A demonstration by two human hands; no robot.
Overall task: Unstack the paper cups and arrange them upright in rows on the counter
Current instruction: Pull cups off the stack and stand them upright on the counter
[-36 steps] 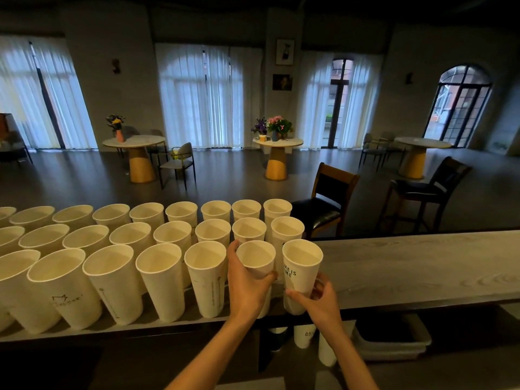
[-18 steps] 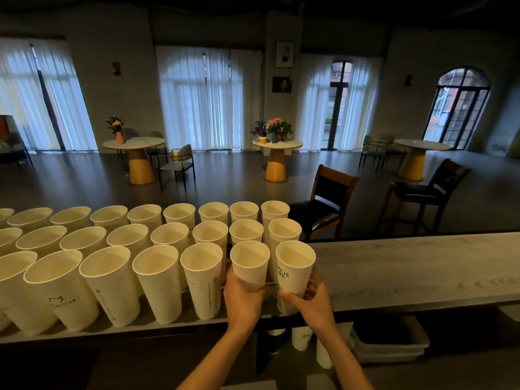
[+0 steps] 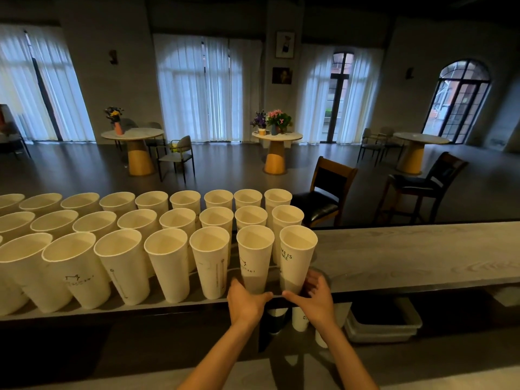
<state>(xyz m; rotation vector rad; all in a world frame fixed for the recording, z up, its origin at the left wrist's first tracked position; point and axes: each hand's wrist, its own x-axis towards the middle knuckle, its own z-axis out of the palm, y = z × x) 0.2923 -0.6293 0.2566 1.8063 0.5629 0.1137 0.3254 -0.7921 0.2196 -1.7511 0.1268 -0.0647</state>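
While my left hand [image 3: 244, 302] curls round the second-last cup [image 3: 254, 263] and my right hand [image 3: 315, 298], fingers spread, cradles the end cup [image 3: 297, 260] at lower centre, I'm placing; next, release without tipping.

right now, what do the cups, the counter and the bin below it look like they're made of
Cups: paper, it seems; matte off-white, thin walls with a rolled lip and printed lettering.
Counter: looks like wood or a wood-look board; pale grey, matte, with grain lines showing.
Bin: probably plastic; grey, with a smooth moulded rim and rounded corners, though it is too dim to be sure.
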